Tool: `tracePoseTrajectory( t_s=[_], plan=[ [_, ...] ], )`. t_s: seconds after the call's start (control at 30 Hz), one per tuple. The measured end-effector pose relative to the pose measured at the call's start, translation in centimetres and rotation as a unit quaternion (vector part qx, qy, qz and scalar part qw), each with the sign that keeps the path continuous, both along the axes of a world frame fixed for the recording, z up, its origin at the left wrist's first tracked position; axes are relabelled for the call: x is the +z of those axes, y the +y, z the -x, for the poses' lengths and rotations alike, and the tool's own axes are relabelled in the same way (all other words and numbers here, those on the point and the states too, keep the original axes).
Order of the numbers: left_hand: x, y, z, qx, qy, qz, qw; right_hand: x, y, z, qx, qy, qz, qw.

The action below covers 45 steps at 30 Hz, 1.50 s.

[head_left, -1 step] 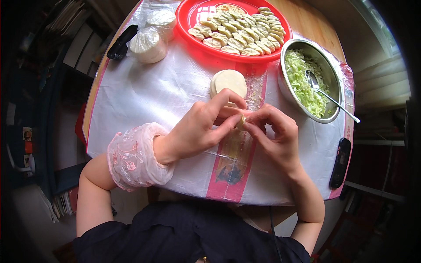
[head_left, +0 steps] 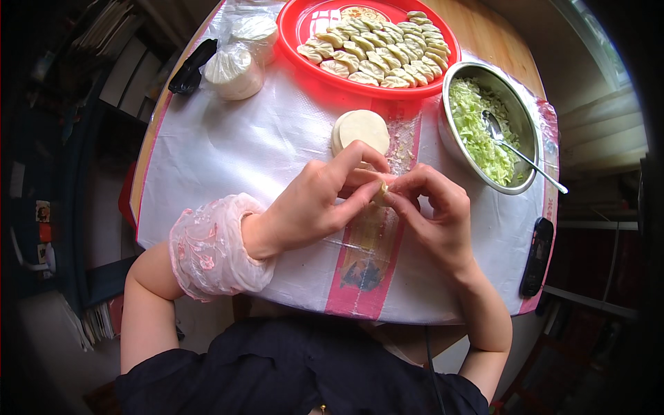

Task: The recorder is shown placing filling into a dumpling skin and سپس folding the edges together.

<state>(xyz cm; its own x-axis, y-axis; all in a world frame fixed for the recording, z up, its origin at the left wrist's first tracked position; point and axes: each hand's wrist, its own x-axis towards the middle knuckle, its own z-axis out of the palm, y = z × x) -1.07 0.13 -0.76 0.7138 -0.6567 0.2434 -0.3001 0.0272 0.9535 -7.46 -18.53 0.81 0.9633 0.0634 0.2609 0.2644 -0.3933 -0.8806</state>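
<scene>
Between my two hands, over the near middle of the table, is a dumpling (head_left: 381,189), mostly hidden by fingers. My left hand (head_left: 325,188) is closed on it, thumb and fingertips pinching its near side. My right hand (head_left: 434,206) pinches its edge from the other side with thumb and forefinger. Just beyond my left fingers lies a short stack of round dough wrappers (head_left: 364,130). Right of the hands stands a steel bowl (head_left: 451,149) of chopped pale green filling (head_left: 477,131), with a metal spoon (head_left: 515,149) resting in it.
At the far side a red tray (head_left: 294,45) holds several rows of folded dumplings (head_left: 377,59). Bagged stacks of wrappers (head_left: 235,72) and a black case (head_left: 193,68) sit far left. A black device (head_left: 537,256) lies near the right edge. Plastic sheeting (head_left: 200,155) covers the table.
</scene>
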Motion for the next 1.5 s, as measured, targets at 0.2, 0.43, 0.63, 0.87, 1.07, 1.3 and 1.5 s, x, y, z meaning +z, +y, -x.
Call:
tracePoseTrajectory(
  t_s=[0.2, 0.43, 0.63, 0.87, 1.07, 1.3, 1.5],
  plan=[
    [0.7, 0.3, 0.2, -0.014, -0.057, -0.058, 0.997, -0.2, 0.2, 0.1, -0.016, 0.027, -0.042, 0.999],
    [0.6, 0.3, 0.3, -0.022, -0.083, -0.043, 0.995, -0.1, 0.1, 0.1, -0.007, 0.022, -0.019, 1.0],
    [0.5, 0.3, 0.2, -0.023, 0.033, -0.008, 0.999, -0.4, -0.3, -0.1, -0.023, 0.026, -0.03, 0.999],
    [0.5, 0.3, -0.3, -0.046, 0.117, -0.017, 0.992, -0.4, -0.3, -0.1, -0.022, 0.017, -0.069, 0.997],
    [0.8, 0.4, -0.2, -0.045, 0.131, -0.017, 0.99, -0.1, -0.4, 0.0, -0.011, 0.032, -0.036, 0.999],
    [0.9, 0.4, 0.0, -0.039, 0.125, -0.013, 0.991, -0.1, -0.4, 0.1, -0.016, 0.051, -0.061, 0.997],
    [0.9, 0.4, -0.4, -0.069, 0.235, 0.018, 0.969, 0.0, -0.4, 0.0, -0.015, 0.058, -0.107, 0.992]
  ],
)
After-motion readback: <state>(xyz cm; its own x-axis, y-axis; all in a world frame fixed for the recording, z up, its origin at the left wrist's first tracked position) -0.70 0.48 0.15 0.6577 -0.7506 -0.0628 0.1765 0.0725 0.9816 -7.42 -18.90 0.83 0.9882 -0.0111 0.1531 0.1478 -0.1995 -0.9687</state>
